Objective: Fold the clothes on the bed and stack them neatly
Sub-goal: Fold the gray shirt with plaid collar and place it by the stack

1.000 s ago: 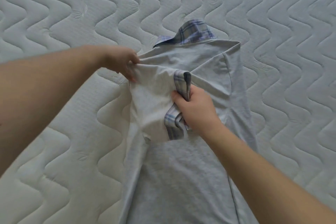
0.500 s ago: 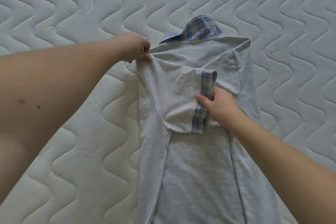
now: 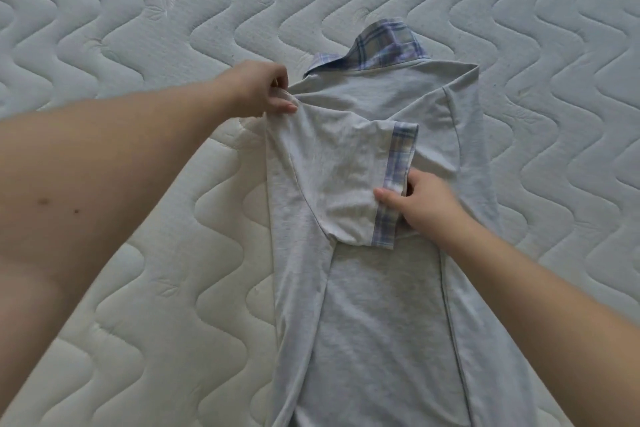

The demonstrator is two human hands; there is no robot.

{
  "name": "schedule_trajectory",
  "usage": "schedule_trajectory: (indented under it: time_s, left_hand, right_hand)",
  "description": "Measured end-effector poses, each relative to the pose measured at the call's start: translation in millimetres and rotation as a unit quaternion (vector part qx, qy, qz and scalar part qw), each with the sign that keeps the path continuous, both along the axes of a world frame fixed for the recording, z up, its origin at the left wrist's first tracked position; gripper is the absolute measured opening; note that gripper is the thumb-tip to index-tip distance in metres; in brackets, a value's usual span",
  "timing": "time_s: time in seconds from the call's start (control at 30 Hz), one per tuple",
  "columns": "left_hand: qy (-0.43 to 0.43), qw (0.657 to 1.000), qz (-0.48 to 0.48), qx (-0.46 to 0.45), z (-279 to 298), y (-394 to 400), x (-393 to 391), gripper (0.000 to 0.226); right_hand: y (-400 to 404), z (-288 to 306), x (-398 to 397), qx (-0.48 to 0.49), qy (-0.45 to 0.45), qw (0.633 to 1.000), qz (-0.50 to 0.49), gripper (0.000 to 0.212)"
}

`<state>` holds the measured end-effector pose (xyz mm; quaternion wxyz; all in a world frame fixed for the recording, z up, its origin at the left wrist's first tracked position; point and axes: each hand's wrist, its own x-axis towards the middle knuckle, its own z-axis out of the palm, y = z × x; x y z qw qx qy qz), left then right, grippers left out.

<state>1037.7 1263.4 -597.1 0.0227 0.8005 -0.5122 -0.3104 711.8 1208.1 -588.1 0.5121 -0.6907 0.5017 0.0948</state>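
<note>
A light grey shirt (image 3: 374,315) with a blue plaid collar (image 3: 384,45) lies back-up on the bed, both long sides folded inward. Its left sleeve lies folded across the upper back, ending in a plaid cuff (image 3: 398,170). My left hand (image 3: 258,88) pinches the cloth at the shirt's left shoulder corner. My right hand (image 3: 419,204) grips the lower part of the plaid cuff, thumb on top and fingers under it.
The shirt rests on a white quilted mattress (image 3: 156,28) with a wavy stitch pattern, which fills the whole view. My forearms reach in from the lower left and lower right. No other clothes are in view.
The sleeve has been drawn rightward and laid flatter across the back; the cuff now hangs straight. My left hand has moved up to the shoulder corner.
</note>
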Motion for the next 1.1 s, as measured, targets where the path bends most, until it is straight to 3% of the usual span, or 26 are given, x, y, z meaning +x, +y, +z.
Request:
schedule_trajectory:
  time_s: [0.13, 0.23, 0.33, 0.5, 0.67, 0.83, 0.93, 1.0, 1.1]
  left_hand:
    - [-0.036, 0.994, -0.087, 0.048, 3, 0, 19, 0.037]
    - [-0.009, 0.996, -0.061, 0.064, 2, -1, 30, 0.006]
    - [0.044, 0.997, -0.045, 0.051, -1, -6, 27, 0.014]
    - [-0.077, 0.991, -0.088, 0.061, -2, -20, 16, 0.025]
    - [-0.119, 0.988, -0.083, 0.049, -8, -23, 9, 0.037]
    - [-0.071, 0.996, 0.021, -0.050, -5, -10, -1, 0.038]
    - [-0.055, 0.987, 0.101, -0.109, -3, 10, -14, 0.049]
    - [-0.051, 0.973, 0.166, -0.155, -6, 28, -27, 0.044]
    - [-0.011, 0.941, 0.292, -0.172, -8, 62, -54, 0.031]
  right_hand:
    - [1, 4, -2, -0.026, -0.041, 0.999, 0.009, 0.019]
    - [3, 9, -3, -0.017, -0.090, 0.996, -0.017, 0.010]
    - [4, 11, -8, -0.025, -0.088, 0.996, -0.014, 0.014]
    - [0, 11, -12, -0.056, -0.081, 0.995, 0.003, 0.008]
    - [-9, 2, -15, -0.096, -0.087, 0.992, -0.015, 0.011]
    - [-8, -20, -27, -0.058, -0.023, 0.994, -0.090, 0.011]
    - [4, -12, -30, -0.197, -0.031, 0.970, -0.140, 0.024]
    - [22, -3, -30, -0.244, -0.041, 0.958, -0.147, 0.040]
    - [66, -1, -24, -0.131, 0.005, 0.988, -0.086, 0.053]
